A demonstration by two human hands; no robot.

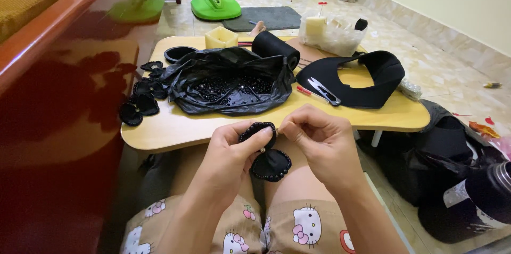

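The left hand (pixel 231 150) is pinching a black beaded fabric piece (pixel 266 153) between thumb and fingers, grip clenched on it. The right hand (pixel 319 142) is pinching its upper edge. The piece is hanging above the lap, just before the surface (pixel 170 126) holding a bead-filled black bag (pixel 229 81).

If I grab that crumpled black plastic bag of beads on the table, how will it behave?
The crumpled black plastic bag looks thin and wrinkled, so probably floppy. Its mouth lies open over loose shiny black beads, which would likely spill or roll. It probably sags where they pool.

Bare forearms; tan shorts (pixel 234 232) printed with cartoon cats.
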